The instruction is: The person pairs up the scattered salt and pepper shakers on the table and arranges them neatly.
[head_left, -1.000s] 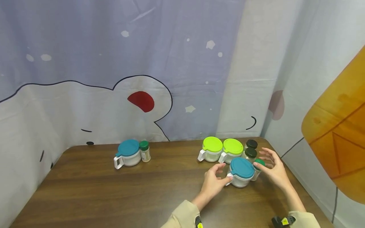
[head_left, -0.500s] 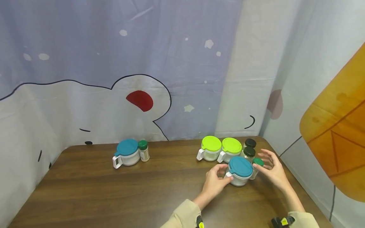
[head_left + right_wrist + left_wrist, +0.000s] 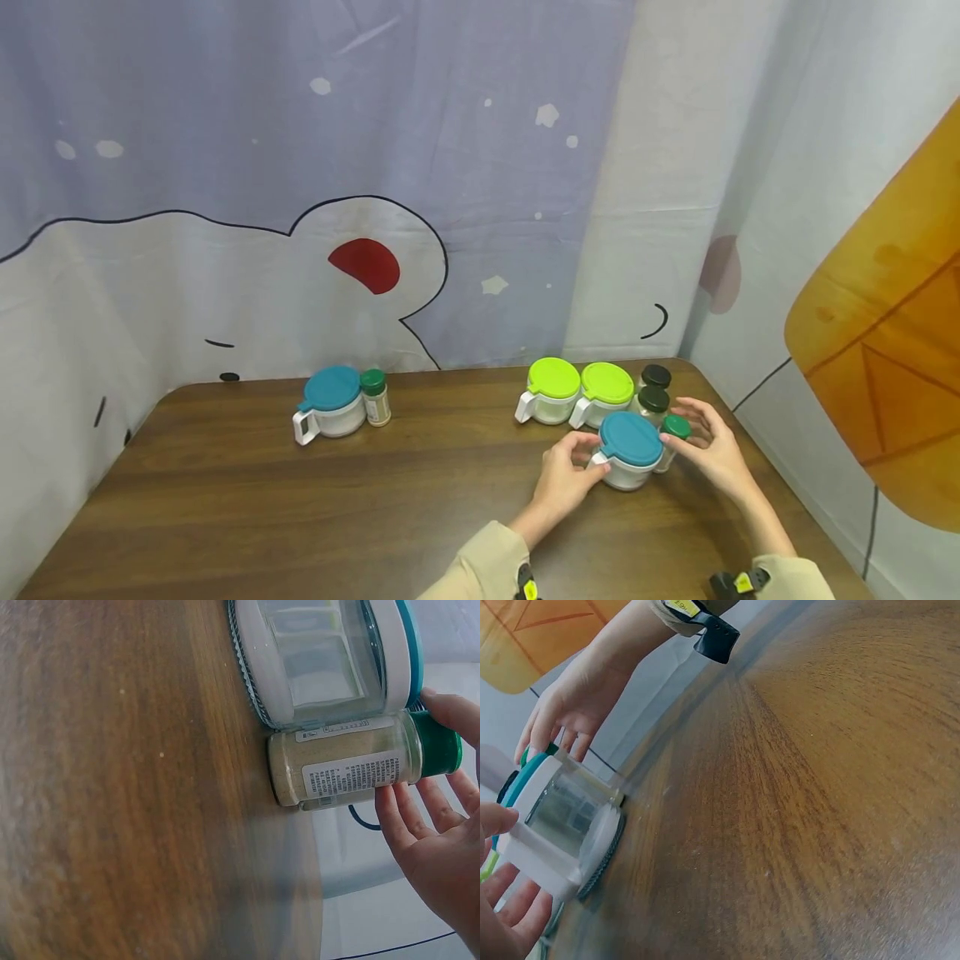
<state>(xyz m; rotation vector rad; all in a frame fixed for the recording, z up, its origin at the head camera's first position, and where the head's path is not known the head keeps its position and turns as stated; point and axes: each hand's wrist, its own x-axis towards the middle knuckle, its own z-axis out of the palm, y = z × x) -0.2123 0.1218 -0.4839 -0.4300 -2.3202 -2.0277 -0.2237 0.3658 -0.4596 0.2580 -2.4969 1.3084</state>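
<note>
A white-rimmed clear seasoning jar with a teal lid (image 3: 630, 437) stands upright at the right of the table. My left hand (image 3: 562, 479) holds it by the white handle (image 3: 540, 859), thumb on one side and fingers on the other. Against the jar's right side stands a spice shaker (image 3: 352, 769) with a green cap (image 3: 676, 427), a printed label and pale powder inside. My right hand (image 3: 716, 450) has its thumb at the cap, beside the teal lid, and its fingertips at the shaker's far side. Both bases are at the tabletop.
Two seasoning jars with lime lids (image 3: 553, 379) (image 3: 607, 383) and two black-capped shakers (image 3: 655, 398) stand just behind. Far left are another teal-lidded jar (image 3: 332, 390) and green-capped shaker (image 3: 375, 398). A printed curtain (image 3: 495, 208) borders the wooden table (image 3: 300, 517).
My right fingers have drawn slightly closer around the green-capped shaker. The left hand stays at the jar's handle. The whole head view has shifted a little.
</note>
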